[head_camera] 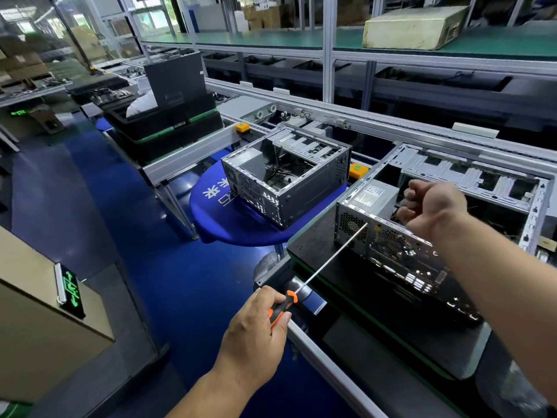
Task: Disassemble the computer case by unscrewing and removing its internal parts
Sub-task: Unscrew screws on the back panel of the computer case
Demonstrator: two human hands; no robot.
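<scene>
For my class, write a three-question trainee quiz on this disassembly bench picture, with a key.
1. True or false: the left hand grips the screwdriver.
2. Where does the screwdriver tip rest? A) on the near computer case, at its rear panel; B) inside the far computer case; C) on the floor.
3. Fill in: the screwdriver handle is black and ____.

Key: 1 true; 2 A; 3 orange.

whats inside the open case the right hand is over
Inside the near case, a grey power supply sits in the rear corner, drive-bay metalwork along the far side. The curled right hand hides the middle; any cables or board below can't be made out.
</scene>
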